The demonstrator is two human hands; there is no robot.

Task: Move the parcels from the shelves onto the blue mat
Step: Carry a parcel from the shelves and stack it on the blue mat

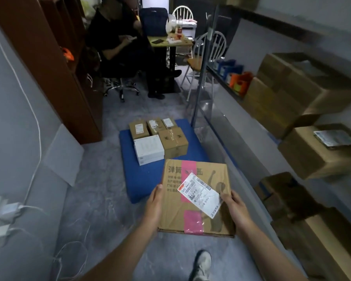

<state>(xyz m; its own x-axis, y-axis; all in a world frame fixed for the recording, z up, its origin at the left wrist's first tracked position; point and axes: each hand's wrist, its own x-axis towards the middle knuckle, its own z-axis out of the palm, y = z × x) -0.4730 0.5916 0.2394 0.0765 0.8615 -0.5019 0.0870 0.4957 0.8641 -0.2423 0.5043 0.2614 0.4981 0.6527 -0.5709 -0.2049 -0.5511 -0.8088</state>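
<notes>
Left hand: the left hand is flat against the left edge of the flat cardboard parcel, fingers pressed along its side, thumb on top.
Right hand: the right hand clasps the parcel's right edge, thumb resting on the corner of the white shipping label.
Held parcel: carried between both hands above the floor, just over the near edge of the blue mat; its top faces up, with pink tape running down the middle and printed black characters on the left.
Blue mat: lies on the grey floor; 5 parcels sit on its far half.
Parcels on mat: 3 small brown boxes in a row at the back, a white box and a taped brown box just in front, touching each other.
Shelves: the metal shelves on the right carry several large brown cartons, one with a grey packet on top.
Foot: a shoe shows below the parcel.
Background: a seated person by a desk, white chairs nearby.
</notes>
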